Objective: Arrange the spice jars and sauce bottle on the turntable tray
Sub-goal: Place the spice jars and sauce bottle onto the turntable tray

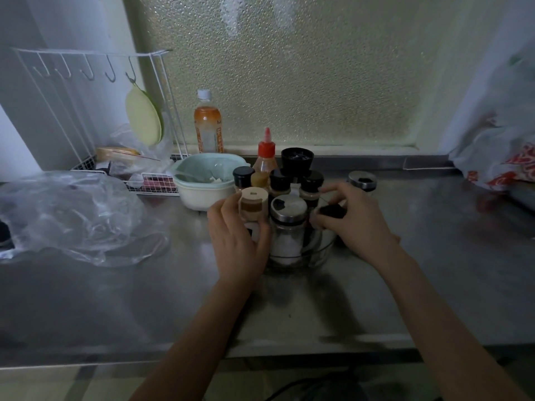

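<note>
A clear round turntable tray (pixel 314 256) stands mid-counter, crowded with several spice jars. A red-capped sauce bottle (pixel 265 157) rises at its back, beside a tall black-lidded grinder (pixel 297 160). A steel-lidded jar of white powder (pixel 288 224) is at the front. My left hand (pixel 236 241) is wrapped around a beige-lidded jar (pixel 254 205) at the tray's left front. My right hand (pixel 351 219) grips a black-lidded jar (pixel 331 211) at the tray's right side. One steel-lidded jar (pixel 362 180) stands off the tray, behind my right hand.
A pale green bowl stack (pixel 202 183) touches the tray's left rear. A white wire rack (pixel 95 111) and crumpled clear plastic bag (pixel 75 215) fill the left. An orange drink bottle (pixel 207 125) stands on the window sill. A printed bag (pixel 503 157) lies at the right.
</note>
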Tool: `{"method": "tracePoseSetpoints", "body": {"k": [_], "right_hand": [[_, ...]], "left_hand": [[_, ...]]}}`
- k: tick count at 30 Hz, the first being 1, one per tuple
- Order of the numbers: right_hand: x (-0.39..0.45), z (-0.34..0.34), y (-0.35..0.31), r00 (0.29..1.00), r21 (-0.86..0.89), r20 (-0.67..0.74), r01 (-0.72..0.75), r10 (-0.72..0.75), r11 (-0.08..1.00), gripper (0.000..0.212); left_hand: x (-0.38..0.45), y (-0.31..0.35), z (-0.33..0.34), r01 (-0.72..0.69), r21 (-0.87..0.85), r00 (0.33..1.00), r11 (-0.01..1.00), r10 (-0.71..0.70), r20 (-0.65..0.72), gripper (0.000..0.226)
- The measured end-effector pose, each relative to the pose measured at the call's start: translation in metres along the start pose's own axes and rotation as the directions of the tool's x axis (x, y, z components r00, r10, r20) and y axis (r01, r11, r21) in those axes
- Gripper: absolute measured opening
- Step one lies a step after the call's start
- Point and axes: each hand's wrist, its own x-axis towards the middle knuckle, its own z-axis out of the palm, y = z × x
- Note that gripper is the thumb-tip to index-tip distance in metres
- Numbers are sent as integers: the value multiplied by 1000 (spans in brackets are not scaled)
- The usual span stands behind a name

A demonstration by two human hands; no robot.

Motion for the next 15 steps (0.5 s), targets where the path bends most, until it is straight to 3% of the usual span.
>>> {"method": "tracePoseSetpoints", "body": {"k": [4,9,12,15], "right_hand": [[13,11,-17,990,1,-46,131,-131,991,43],[28,27,-24,982,109,-59,184,-178,977,36],[27,33,-21,981,219,-38,192,-188,957,27],[22,34,-16,985,385,23,148,-170,911,32]], "left_hand": [[-3,3,-3,-86,23,996,996,85,26,50],[-2,1,-1,-99,74,993,992,94,73,66],[-1,2,0,-89,77,994,993,84,73,70],[-1,0,3,-63,83,992,995,53,113,74]]}}
